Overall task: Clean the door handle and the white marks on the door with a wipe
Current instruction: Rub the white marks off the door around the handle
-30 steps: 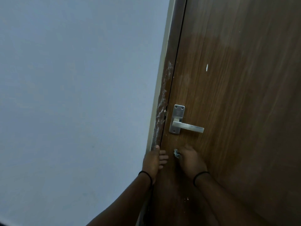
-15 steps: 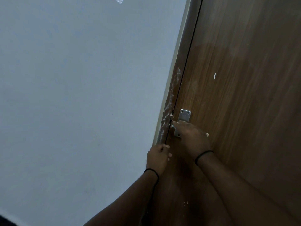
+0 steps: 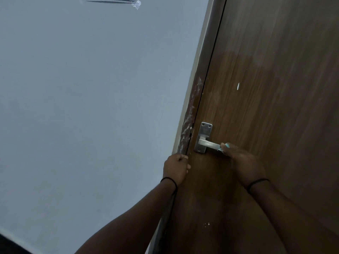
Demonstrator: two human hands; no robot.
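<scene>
A brown wooden door [image 3: 271,110] carries a silver lever handle [image 3: 208,143] on a screwed metal plate. My right hand [image 3: 244,162] grips the outer end of the lever with a pale blue wipe [image 3: 222,146] bunched under its fingers; only small bits of the wipe show. My left hand [image 3: 176,166] rests against the door's edge just below the latch, fingers curled at the frame. A small white mark [image 3: 238,86] sits on the door above the handle, and white specks [image 3: 207,224] lie low on the door.
White smears run down the brown door frame [image 3: 190,114] beside the latch. A pale grey wall [image 3: 91,107] fills the left side. A taped sheet edge [image 3: 113,0] shows at the top of the wall.
My right hand rose from below the handle onto the plate, then slid right along the lever to its outer end. The left hand stayed at the door edge, its fingers curling in.
</scene>
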